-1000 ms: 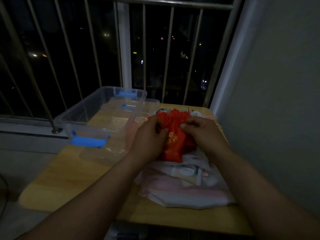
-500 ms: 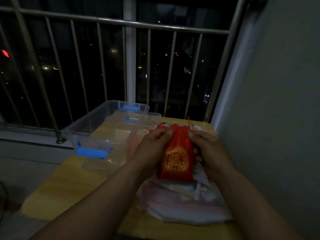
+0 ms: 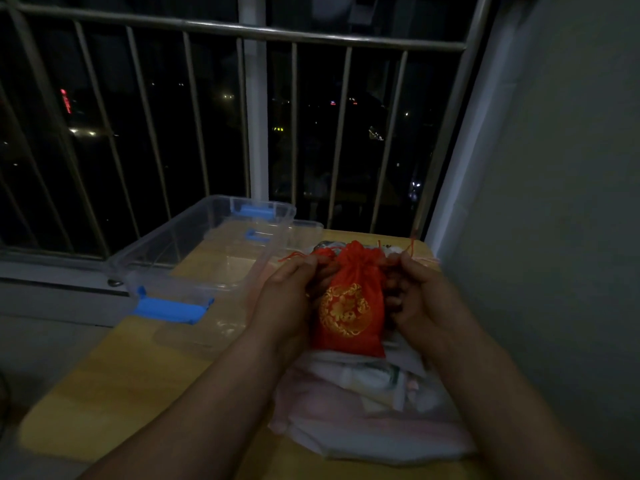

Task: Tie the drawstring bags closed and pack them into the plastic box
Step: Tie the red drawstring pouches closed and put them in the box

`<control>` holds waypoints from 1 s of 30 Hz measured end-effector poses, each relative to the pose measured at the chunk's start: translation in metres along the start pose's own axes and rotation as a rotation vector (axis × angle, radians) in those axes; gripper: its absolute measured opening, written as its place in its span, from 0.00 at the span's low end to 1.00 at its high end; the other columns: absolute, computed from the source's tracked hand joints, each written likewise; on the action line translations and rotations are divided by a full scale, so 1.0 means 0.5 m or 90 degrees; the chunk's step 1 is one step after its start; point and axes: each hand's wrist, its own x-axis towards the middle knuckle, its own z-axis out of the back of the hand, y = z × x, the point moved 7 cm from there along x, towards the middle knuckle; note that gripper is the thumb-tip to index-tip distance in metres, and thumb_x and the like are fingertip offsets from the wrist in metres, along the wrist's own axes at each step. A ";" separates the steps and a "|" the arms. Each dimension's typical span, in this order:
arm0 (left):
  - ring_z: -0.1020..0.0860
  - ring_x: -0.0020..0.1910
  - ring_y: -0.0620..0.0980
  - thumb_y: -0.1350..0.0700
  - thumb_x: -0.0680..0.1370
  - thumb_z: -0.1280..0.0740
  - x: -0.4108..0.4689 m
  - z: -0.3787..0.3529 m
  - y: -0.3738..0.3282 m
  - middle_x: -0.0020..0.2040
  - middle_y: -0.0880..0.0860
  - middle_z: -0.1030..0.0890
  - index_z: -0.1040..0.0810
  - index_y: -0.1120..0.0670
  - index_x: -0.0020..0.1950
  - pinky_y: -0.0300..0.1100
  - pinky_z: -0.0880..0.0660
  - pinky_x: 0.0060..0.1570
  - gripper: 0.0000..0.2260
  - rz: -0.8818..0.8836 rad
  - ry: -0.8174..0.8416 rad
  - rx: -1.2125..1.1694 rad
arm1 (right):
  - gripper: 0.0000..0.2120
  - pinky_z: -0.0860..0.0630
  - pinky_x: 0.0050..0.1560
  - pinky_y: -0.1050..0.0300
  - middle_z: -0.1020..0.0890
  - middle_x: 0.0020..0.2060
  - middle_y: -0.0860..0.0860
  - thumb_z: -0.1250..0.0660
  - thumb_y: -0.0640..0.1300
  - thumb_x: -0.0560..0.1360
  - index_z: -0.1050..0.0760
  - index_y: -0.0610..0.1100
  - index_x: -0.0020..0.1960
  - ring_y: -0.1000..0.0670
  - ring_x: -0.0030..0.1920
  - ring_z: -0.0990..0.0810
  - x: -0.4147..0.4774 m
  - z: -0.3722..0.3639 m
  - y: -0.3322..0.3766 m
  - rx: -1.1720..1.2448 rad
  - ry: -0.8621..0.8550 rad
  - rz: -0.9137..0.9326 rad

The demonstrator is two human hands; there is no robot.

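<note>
Red bag (image 3: 349,306) now cinched, left hand (image 3: 287,296), right hand (image 3: 420,299) seemingly pinching cords (image 3: 290,258)

Head view, the only one I have: a wide-angle camera worn on the person's head, looking forward and down across the desk (image 3: 114,382) toward the railing (image 3: 311,36) and the night beyond. Left hand (image 3: 287,299) and right hand (image 3: 422,299) sit close, mid-frame, forearms rising from the bottom edge; the wall (image 3: 554,202) fills the right side
</note>
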 end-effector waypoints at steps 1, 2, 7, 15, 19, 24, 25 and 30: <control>0.16 0.52 0.56 0.56 0.86 0.40 0.002 0.002 0.003 0.56 0.63 0.15 0.23 0.66 0.65 0.59 0.24 0.67 0.16 0.004 -0.012 -0.020 | 0.10 0.36 0.24 0.64 0.18 0.36 0.52 0.39 0.46 0.83 0.23 0.44 0.46 0.56 0.27 0.29 0.001 0.006 -0.004 0.024 0.001 -0.018; 0.17 0.54 0.57 0.56 0.86 0.41 0.003 0.002 0.006 0.59 0.64 0.16 0.24 0.67 0.66 0.59 0.25 0.68 0.16 0.008 -0.020 -0.039 | 0.10 0.36 0.23 0.65 0.17 0.35 0.51 0.39 0.45 0.83 0.24 0.44 0.45 0.56 0.27 0.29 -0.001 0.008 -0.007 0.054 0.004 -0.034; 0.17 0.40 0.51 0.54 0.87 0.42 -0.008 -0.011 0.013 0.44 0.58 0.15 0.22 0.58 0.48 0.48 0.19 0.48 0.14 0.022 0.000 -0.057 | 0.11 0.39 0.20 0.64 0.29 0.27 0.52 0.42 0.38 0.78 0.34 0.45 0.37 0.56 0.23 0.35 0.002 0.017 -0.017 0.107 -0.006 -0.066; 0.19 0.36 0.49 0.52 0.86 0.38 -0.027 -0.027 -0.042 0.37 0.54 0.18 0.17 0.57 0.53 0.42 0.22 0.38 0.12 -0.137 0.063 0.279 | 0.11 0.27 0.29 0.61 0.18 0.37 0.48 0.38 0.44 0.83 0.23 0.42 0.44 0.53 0.33 0.22 -0.016 0.002 0.033 -0.161 0.033 0.078; 0.21 0.32 0.44 0.52 0.85 0.35 -0.023 -0.045 -0.047 0.35 0.53 0.18 0.15 0.55 0.52 0.35 0.26 0.34 0.11 -0.174 0.128 0.420 | 0.11 0.23 0.36 0.58 0.14 0.39 0.46 0.33 0.47 0.81 0.16 0.42 0.49 0.51 0.37 0.16 -0.027 -0.033 0.048 -0.362 0.055 0.160; 0.24 0.30 0.45 0.50 0.84 0.34 -0.017 -0.058 -0.047 0.33 0.51 0.19 0.17 0.58 0.43 0.40 0.29 0.35 0.16 -0.172 0.175 0.492 | 0.08 0.17 0.51 0.50 0.12 0.44 0.47 0.30 0.47 0.79 0.14 0.45 0.49 0.48 0.47 0.13 -0.032 -0.067 0.072 -0.449 0.050 0.266; 0.24 0.31 0.47 0.50 0.84 0.34 -0.014 -0.059 -0.045 0.33 0.53 0.19 0.17 0.59 0.43 0.41 0.28 0.36 0.16 -0.155 0.187 0.477 | 0.07 0.17 0.52 0.51 0.12 0.45 0.48 0.30 0.46 0.79 0.14 0.45 0.49 0.49 0.48 0.13 -0.032 -0.073 0.072 -0.451 0.059 0.272; 0.24 0.39 0.56 0.49 0.82 0.31 -0.008 -0.065 -0.031 0.37 0.58 0.21 0.21 0.66 0.45 0.54 0.28 0.47 0.18 -0.103 0.237 0.384 | 0.09 0.18 0.53 0.46 0.12 0.46 0.42 0.29 0.44 0.79 0.15 0.41 0.54 0.43 0.47 0.13 -0.019 -0.079 0.056 -0.367 0.098 0.207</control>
